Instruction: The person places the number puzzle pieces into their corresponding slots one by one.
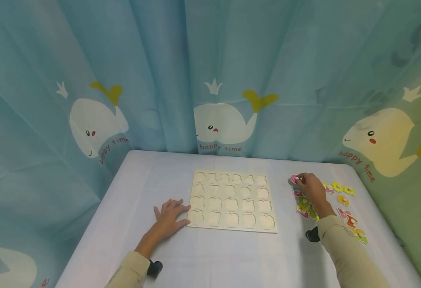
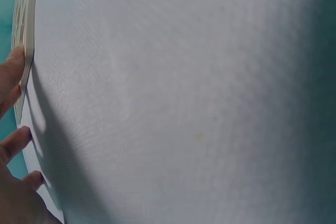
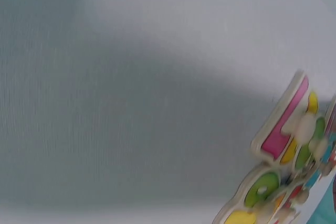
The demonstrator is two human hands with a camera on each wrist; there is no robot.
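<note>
In the head view, a white desk [image 1: 152, 172] with rounded far corners stands before a pleated blue-green curtain [image 1: 160, 60] printed with white whales [image 1: 228, 124]. A pale board [image 1: 239, 213], wooden by its look, lies nearer the far edge, cut with four rows of shallow, curvy recesses. The left hand [image 1: 168, 218] rests at the board's left edge, fingers [image 1: 184, 208] spread wide. Toward the desk's right edge, the right hand [image 1: 312, 190] pinches a rounded pink piece [image 1: 294, 178] between narrowed fingers, beside other brightly painted pieces [image 1: 352, 221], several number-shaped, which reach toward the far right corner. In the left wrist view, the desk shows a fine, cloth-like weave, and a fingertip touches the board's thick, pale rim. In the right wrist view, flat pieces with thick, pale borders, rounded knobs [image 3: 305, 129] and pink, yellow and green faces lie crowded together; I cannot tell the fingers' state there.
</note>
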